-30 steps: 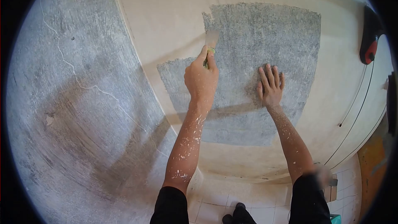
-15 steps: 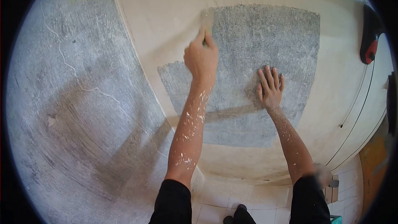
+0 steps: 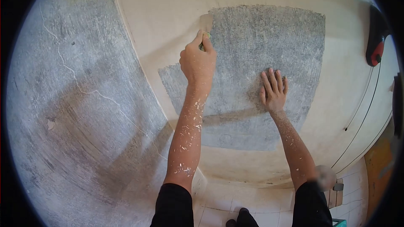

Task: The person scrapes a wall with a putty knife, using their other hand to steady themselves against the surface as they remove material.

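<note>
1. The scraper (image 3: 205, 22) is mostly hidden: its handle sits inside the fist, showing only a green sliver. The pale blade blends into the cream paint (image 3: 168, 12).
2. A black-and-red tool (image 3: 374, 38) at the right is cut off by the dark lens rim.
3. The left hand (image 3: 198, 61) is clenched round the scraper, arm stretched up. The blade lies on the wall at the top left corner of the bare grey patch (image 3: 269, 38).
4. The right hand (image 3: 273, 90) lies flat on that patch, fingers spread, holding nothing.
5. Both forearms are flecked with paint chips.
</note>
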Demonstrator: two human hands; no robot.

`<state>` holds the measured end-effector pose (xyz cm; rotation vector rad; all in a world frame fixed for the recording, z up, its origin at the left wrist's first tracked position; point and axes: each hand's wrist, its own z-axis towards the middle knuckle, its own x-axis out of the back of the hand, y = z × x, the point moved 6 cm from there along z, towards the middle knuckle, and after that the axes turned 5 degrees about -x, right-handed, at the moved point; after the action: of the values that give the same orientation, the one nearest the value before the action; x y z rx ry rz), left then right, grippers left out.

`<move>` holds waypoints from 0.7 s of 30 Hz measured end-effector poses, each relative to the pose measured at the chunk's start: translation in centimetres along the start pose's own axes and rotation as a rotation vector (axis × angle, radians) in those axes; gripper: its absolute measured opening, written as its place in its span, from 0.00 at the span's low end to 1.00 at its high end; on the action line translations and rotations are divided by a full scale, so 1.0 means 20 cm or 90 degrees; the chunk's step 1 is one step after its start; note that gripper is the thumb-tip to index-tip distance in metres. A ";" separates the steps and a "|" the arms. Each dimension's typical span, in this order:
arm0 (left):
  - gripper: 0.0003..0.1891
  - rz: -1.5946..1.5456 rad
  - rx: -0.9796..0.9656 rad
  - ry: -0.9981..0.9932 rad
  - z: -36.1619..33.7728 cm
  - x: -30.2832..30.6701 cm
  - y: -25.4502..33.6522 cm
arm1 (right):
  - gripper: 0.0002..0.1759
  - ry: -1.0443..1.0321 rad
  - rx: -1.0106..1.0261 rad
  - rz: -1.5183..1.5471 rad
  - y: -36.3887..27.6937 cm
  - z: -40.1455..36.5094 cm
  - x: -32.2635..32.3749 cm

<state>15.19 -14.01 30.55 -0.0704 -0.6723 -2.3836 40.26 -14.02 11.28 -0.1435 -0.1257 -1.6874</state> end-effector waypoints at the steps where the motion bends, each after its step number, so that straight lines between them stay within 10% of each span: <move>1: 0.18 -0.007 -0.007 -0.004 0.01 0.02 -0.02 | 0.29 0.000 0.001 -0.002 0.00 -0.01 0.00; 21: 0.19 -0.049 -0.037 0.017 0.07 0.07 -0.02 | 0.29 0.014 -0.012 0.015 -0.01 -0.02 -0.01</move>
<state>13.75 -13.87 31.85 -0.0383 -0.6024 -2.4731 40.09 -13.94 10.82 -0.1395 -0.0915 -1.6672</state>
